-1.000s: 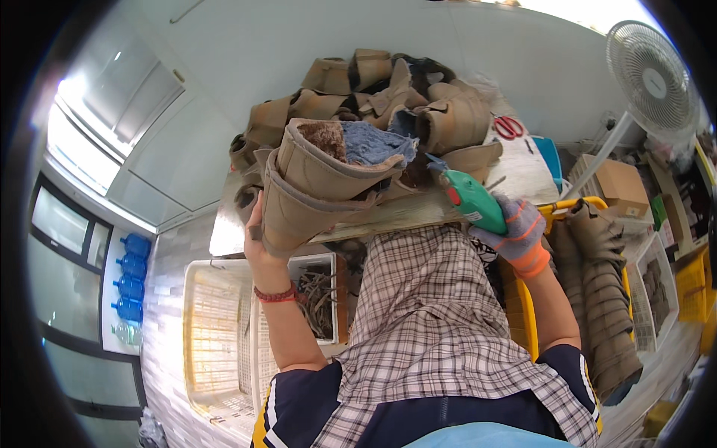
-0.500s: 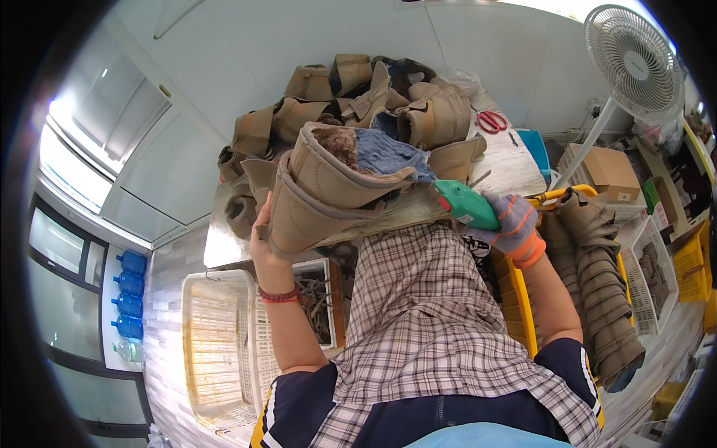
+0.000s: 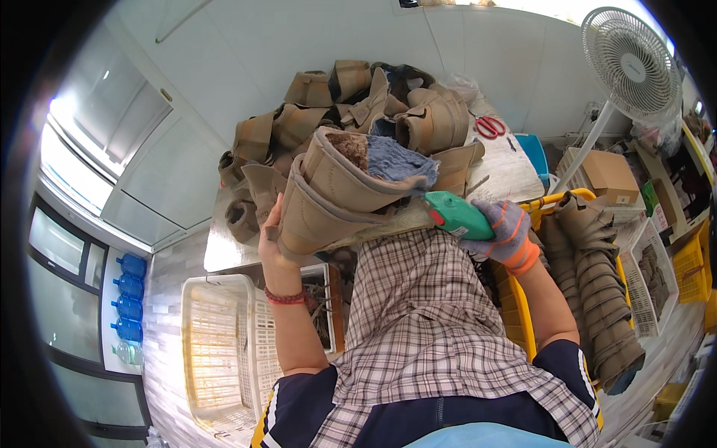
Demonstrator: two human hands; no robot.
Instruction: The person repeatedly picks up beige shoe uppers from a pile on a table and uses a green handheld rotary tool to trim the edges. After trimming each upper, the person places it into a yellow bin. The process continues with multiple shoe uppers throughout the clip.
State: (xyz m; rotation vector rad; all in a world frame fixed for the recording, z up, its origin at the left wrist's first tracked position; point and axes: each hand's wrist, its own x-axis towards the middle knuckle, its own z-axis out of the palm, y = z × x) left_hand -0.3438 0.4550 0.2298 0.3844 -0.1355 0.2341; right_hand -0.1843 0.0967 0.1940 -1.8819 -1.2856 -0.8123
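Observation:
Two nested tan boot shafts (image 3: 328, 196) tilt over the near edge of the worktable, brown fur and blue denim-like lining (image 3: 399, 158) showing in the upper one. My bare left hand (image 3: 275, 239) is closed around their left side; some of its fingers are hidden behind the material. In a grey and orange striped glove, my right hand (image 3: 508, 230) grips a green handheld electric cutter (image 3: 457, 215). The cutter's front end is close to the right end of the shaft's rim; whether it touches, I cannot tell.
More tan boot shafts (image 3: 437, 116) are heaped at the back of the table (image 3: 511, 168), with red-handled scissors (image 3: 489, 127) at their right. A white basket (image 3: 220, 351) stands at lower left. Stacked shafts (image 3: 597, 299) lean in a yellow crate (image 3: 517, 302) at right, near a standing fan (image 3: 631, 67).
The held shafts and my left hand have shifted slightly right. My right hand has brought the green cutter a little left and down, nearer my body.

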